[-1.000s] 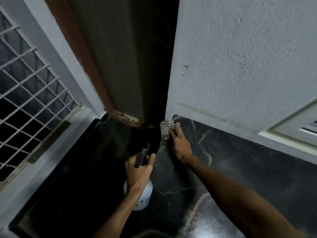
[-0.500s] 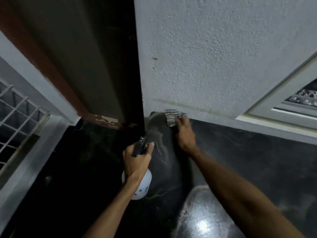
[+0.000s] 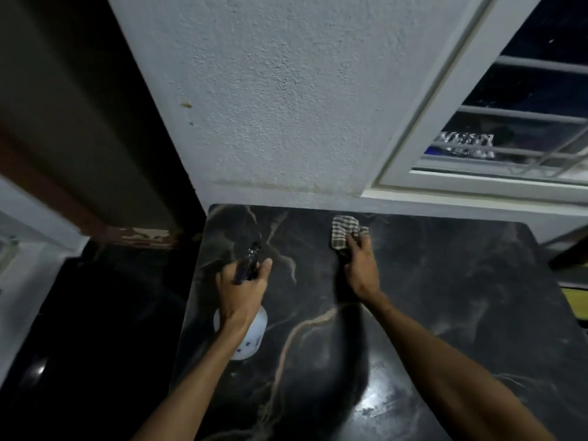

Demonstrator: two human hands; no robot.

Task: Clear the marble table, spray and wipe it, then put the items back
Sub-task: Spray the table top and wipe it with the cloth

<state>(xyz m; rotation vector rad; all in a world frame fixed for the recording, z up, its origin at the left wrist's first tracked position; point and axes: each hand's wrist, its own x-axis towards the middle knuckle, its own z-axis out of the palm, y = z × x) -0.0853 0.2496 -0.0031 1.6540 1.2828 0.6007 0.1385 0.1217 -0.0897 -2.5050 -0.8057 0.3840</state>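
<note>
The black marble table (image 3: 445, 297) with pale veins fills the lower right and stands against a white wall. My left hand (image 3: 241, 291) grips a spray bottle (image 3: 251, 338) with a white body and dark trigger head, held above the table's left part. My right hand (image 3: 361, 272) presses a checked cloth (image 3: 343, 232) onto the marble near the far edge by the wall. Nothing else lies on the visible tabletop.
A rough white wall (image 3: 286, 106) rises behind the table. A window with bars (image 3: 515, 122) sits at the upper right. A dark doorway and brown door frame (image 3: 79, 154) stand to the left, over dark floor (image 3: 95, 329). A yellow edge (image 3: 576, 307) shows at the far right.
The view has swung to the right, showing more of the tabletop and the window. My right hand has slid the cloth rightwards along the far edge, away from the table's corner. The left hand still holds the bottle.
</note>
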